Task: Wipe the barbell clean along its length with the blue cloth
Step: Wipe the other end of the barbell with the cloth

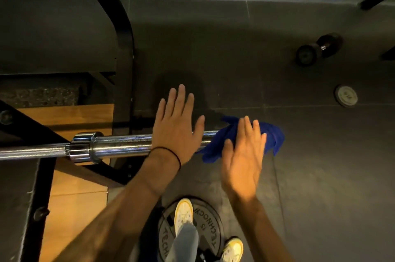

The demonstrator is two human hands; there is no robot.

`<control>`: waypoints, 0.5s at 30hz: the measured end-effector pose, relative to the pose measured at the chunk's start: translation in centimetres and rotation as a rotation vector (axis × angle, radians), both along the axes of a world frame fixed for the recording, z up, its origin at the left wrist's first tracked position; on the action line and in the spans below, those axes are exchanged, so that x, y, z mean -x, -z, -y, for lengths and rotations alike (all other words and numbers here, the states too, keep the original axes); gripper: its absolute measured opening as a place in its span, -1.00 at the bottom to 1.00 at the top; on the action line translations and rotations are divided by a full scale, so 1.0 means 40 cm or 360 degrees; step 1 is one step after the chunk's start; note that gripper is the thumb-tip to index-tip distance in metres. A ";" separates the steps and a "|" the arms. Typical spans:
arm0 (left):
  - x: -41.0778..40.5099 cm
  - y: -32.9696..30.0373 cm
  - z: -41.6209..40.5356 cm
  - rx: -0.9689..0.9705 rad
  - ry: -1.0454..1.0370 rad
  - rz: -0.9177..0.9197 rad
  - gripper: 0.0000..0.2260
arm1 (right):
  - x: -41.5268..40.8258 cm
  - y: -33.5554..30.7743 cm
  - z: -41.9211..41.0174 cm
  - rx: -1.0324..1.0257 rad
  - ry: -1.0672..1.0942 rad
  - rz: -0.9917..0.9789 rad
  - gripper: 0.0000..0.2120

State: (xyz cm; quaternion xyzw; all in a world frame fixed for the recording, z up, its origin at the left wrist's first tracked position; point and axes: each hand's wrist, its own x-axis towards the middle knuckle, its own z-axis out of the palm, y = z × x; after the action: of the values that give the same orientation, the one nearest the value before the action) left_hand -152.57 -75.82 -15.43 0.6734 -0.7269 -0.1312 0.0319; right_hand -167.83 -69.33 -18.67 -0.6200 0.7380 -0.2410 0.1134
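Head: blue cloth (241,139) draped on barbell (119,144) (sleeve end)

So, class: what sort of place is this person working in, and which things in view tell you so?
Most likely a gym: a steel barbell on a black rack, a dumbbell and a weight plate on the dark floor.
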 end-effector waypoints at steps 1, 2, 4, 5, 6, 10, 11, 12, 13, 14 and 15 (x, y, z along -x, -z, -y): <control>0.009 0.007 -0.026 0.0006 -0.0013 0.0034 -0.38 | -0.033 -0.005 -0.010 -0.0010 -0.0088 0.0006 -0.41; 0.012 0.018 -0.047 0.0022 -0.0023 0.0081 -0.36 | -0.060 -0.007 -0.027 -0.0021 -0.0232 0.0005 -0.39; 0.005 0.036 -0.079 0.0088 -0.0009 0.0144 -0.37 | -0.045 0.006 -0.054 -0.0016 -0.0583 -0.0072 -0.37; -0.001 0.041 -0.090 0.0118 0.0023 0.0167 -0.37 | -0.004 0.011 -0.053 -0.0011 -0.0701 -0.0155 -0.37; -0.006 0.045 -0.098 0.0138 0.0071 0.0193 -0.37 | 0.044 0.014 -0.048 -0.0017 -0.0757 -0.0263 -0.36; -0.006 0.049 -0.086 0.0161 0.0136 0.0236 -0.36 | 0.124 0.006 -0.037 0.0013 -0.0329 -0.0247 -0.38; -0.004 0.048 -0.079 0.0140 0.0120 0.0249 -0.35 | 0.084 0.001 -0.037 -0.0009 -0.0154 -0.0087 -0.37; -0.002 0.048 -0.074 0.0120 0.0114 0.0267 -0.34 | 0.034 -0.003 -0.040 -0.0060 -0.0062 0.0077 -0.35; -0.001 0.048 -0.073 0.0112 0.0118 0.0281 -0.34 | -0.007 -0.005 -0.048 -0.0101 -0.0100 0.0166 -0.34; -0.001 0.049 -0.074 0.0116 0.0128 0.0283 -0.34 | -0.029 0.000 -0.062 -0.0113 -0.0254 0.0158 -0.33; -0.003 0.050 -0.075 0.0123 0.0136 0.0274 -0.34 | -0.026 0.005 -0.071 -0.0110 -0.0467 0.0068 -0.32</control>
State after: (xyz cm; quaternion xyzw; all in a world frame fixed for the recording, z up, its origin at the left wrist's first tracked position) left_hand -152.45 -72.82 -17.41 0.6488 -0.7595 -0.0460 -0.0103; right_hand -166.81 -66.48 -18.88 -0.7116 0.6447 -0.2096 0.1844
